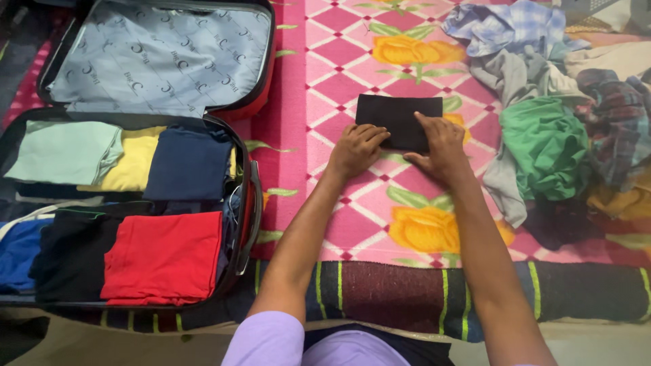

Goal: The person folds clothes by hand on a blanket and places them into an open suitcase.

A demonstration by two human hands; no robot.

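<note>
Both hands are down on a small folded black garment (399, 120) that lies flat on a pink bedspread (298, 102) patterned with white diamonds and yellow roses. The left hand (357, 149) has its fingers curled at the garment's near left corner, knuckles up, the fingertips pressing on the cloth edge. The right hand (442, 150) lies flatter, its fingers spread over the garment's right half and pressing down. Neither grip is closed round anything: both hands lie open on the cloth rather than clutching it. The garment is a neat dark rectangle, its far edge straight, well apart from the other clothes.

To the right sits a loose heap of unfolded clothes (563, 115): a blue and white checked shirt (505, 27) at the top, a grey piece under it, a crumpled green top (546, 146) in the middle, and a dark plaid piece at the far right.

To the left an open suitcase (252, 203) with a red shell and a grey printed lining (159, 57) in its raised lid holds folded stacks: a pale green piece (64, 150), a yellow one (135, 161) and a navy one (188, 163) in the far row, with blue, black and a red one (163, 256) in the near row. A dark striped blanket (407, 295) runs along the near edge of the bedspread, under the person's forearms.
</note>
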